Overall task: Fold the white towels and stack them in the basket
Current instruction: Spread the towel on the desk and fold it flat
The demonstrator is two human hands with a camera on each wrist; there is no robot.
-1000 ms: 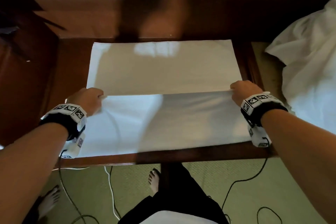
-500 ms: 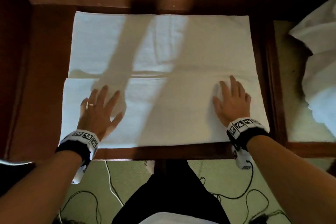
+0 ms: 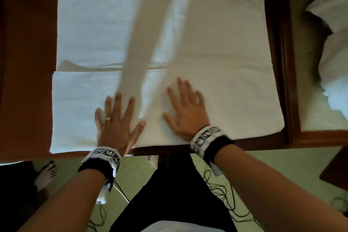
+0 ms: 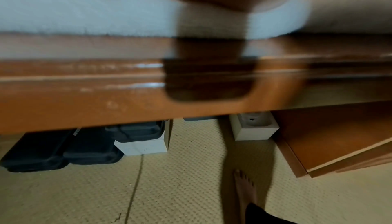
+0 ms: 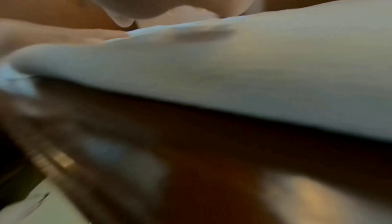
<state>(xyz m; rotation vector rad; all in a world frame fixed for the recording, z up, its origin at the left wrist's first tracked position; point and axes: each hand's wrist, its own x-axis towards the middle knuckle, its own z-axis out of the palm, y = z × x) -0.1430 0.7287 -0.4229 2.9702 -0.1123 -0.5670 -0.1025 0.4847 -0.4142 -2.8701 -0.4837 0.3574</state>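
White terry towel (image 3: 207, 47), flat, rectangular, folded.

Dark glossy wooden table (image 3: 28, 62), white towel (image 3: 216, 43) spread flat on it — near half folded over.

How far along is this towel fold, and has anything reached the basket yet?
Done: the towel has one fold, its near part doubled. In hand: left hand and right hand press flat on it. Left: further folds, the white heap at right; no basket in view.
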